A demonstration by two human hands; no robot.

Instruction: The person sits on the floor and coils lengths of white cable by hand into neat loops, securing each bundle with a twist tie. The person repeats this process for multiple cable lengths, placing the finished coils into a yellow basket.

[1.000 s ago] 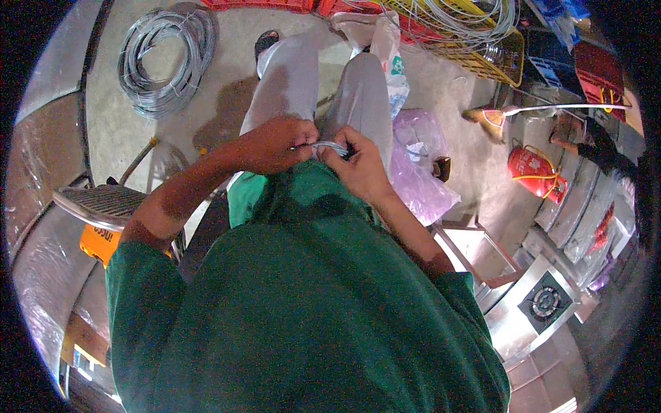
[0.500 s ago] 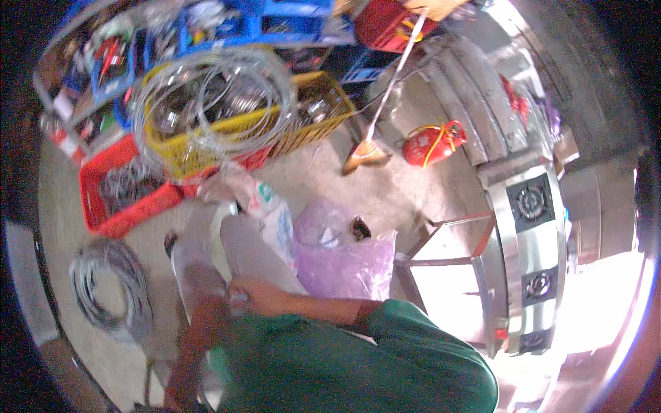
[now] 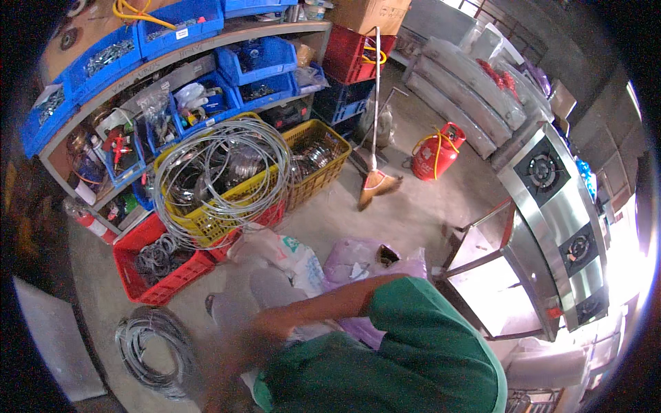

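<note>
My right forearm, coming out of a green sleeve, reaches leftward across my lap. My right hand is at its end, smeared by motion. Just left of it is my left hand, an even blurrier shape with its forearm below. Fingers cannot be made out on either hand, nor can anything held. Both hands are over my legs in light grey trousers. Beyond them lie a white printed sack and a purple plastic bag with a dark opening. A coil of grey tubing or wire rests on the floor to the left.
Ahead stand a red crate and yellow crates, with a large loose coil on top. Behind is a shelf with blue bins. A broom, red gas cylinder and steel burner stove are farther right.
The view has shifted, so crates, broom and stove sit lower and farther right in the picture. My hands have stayed close together over my legs, now more blurred.
</note>
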